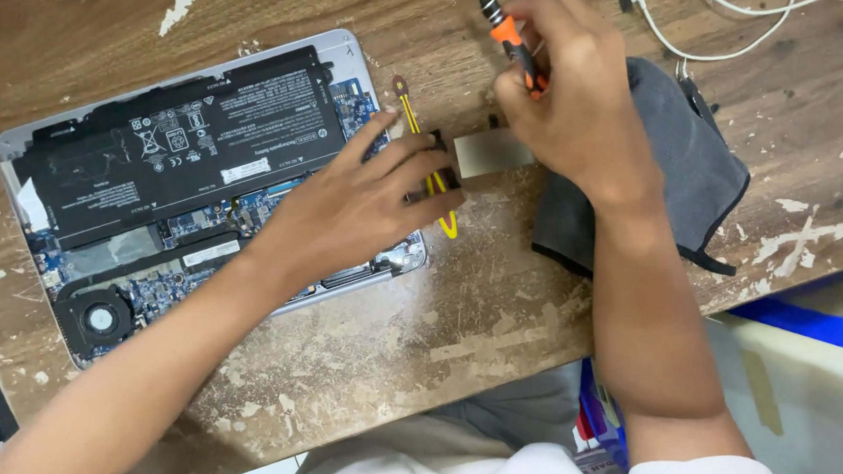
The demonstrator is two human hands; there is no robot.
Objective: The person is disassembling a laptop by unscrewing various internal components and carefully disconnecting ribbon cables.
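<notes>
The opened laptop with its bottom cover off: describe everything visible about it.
The silver laptop lying open-bottomed lies flat on the worn wooden table, tilted slightly. A large black battery fills its upper half; blue circuit board and a round black fan sit below. The left hand rests over its right edge.

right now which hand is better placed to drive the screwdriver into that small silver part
Right. The right hand already grips the orange screwdriver just above the silver part, while the left hand steadies that part.
</notes>
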